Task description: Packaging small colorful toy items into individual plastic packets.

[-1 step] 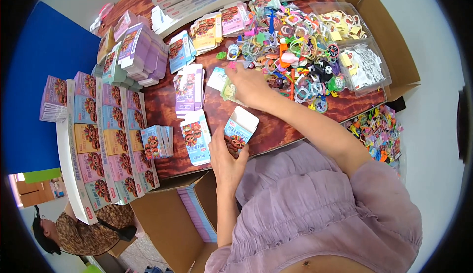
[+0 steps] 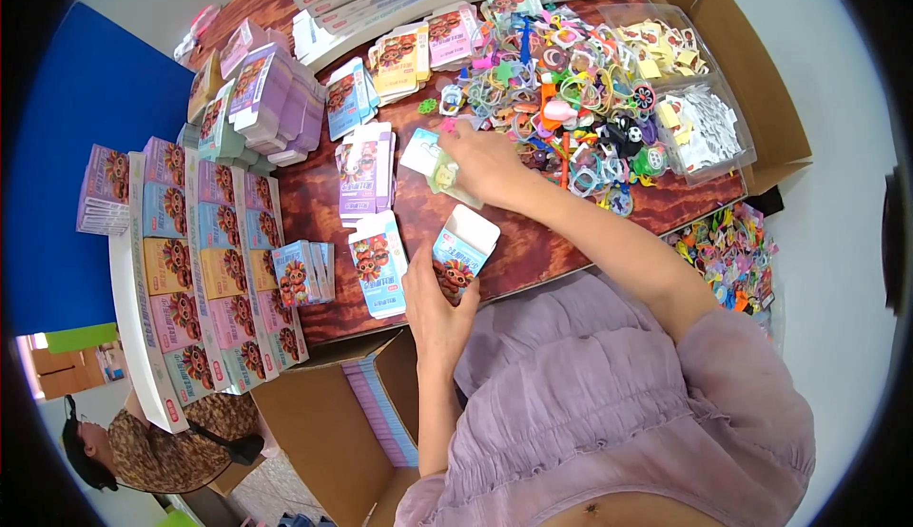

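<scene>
The left hand (image 2: 439, 310) had its grip around a blue box (image 2: 464, 249); the right hand (image 2: 483, 164) met a pale packet (image 2: 443, 177), its grip too hidden to tell.

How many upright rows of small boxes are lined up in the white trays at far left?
3: the leftmost row, the middle row beside it, and the rightmost row. Others could be hidden behind these.

blue-and-white box (image 2: 464, 247), red-and-black streaked table (image 2: 670, 207), mauve dress (image 2: 580, 375), blue panel (image 2: 105, 175)
</scene>
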`<state>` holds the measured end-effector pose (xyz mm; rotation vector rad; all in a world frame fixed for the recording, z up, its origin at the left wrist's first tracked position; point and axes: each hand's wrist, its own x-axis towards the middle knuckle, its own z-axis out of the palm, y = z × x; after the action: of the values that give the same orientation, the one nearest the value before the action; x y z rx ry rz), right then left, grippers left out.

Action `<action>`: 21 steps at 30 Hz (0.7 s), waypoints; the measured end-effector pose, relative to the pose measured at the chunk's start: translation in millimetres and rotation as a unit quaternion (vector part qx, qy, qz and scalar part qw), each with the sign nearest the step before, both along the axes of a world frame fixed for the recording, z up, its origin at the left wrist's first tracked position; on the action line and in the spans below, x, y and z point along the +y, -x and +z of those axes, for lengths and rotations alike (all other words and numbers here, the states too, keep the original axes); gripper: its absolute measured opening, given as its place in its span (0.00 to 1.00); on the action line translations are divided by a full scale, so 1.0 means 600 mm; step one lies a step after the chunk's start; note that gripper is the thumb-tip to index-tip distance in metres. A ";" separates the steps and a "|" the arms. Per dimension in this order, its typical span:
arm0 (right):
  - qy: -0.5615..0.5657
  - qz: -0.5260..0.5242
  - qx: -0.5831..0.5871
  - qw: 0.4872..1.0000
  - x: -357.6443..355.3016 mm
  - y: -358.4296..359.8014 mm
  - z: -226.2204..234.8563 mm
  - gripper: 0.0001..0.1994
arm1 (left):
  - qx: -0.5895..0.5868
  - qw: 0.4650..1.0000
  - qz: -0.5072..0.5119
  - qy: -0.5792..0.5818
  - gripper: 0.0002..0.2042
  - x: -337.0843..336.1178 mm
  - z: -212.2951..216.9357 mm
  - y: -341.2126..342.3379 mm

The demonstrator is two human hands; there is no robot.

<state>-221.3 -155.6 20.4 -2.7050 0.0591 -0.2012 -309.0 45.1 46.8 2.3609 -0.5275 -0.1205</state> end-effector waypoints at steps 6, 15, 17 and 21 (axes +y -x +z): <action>-0.401 -0.018 0.035 0.915 -0.086 0.031 0.020 0.07 | 0.006 0.999 0.032 -0.027 0.35 0.001 0.007 0.006; -0.541 -0.116 -0.050 0.831 -0.017 0.174 0.000 0.09 | -0.013 0.997 0.052 -0.051 0.34 -0.027 -0.005 0.003; -0.493 -0.105 -0.089 0.859 -0.022 0.185 -0.009 0.08 | -0.032 0.998 0.028 -0.054 0.34 -0.027 -0.006 0.004; -0.427 -0.083 -0.031 0.900 -0.027 0.193 0.023 0.07 | -0.043 0.997 -0.017 -0.055 0.36 -0.031 -0.002 0.009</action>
<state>-337.2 -172.0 34.3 -1.8111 0.2884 -0.2415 -314.5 26.7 45.4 2.4733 -0.6177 -0.0662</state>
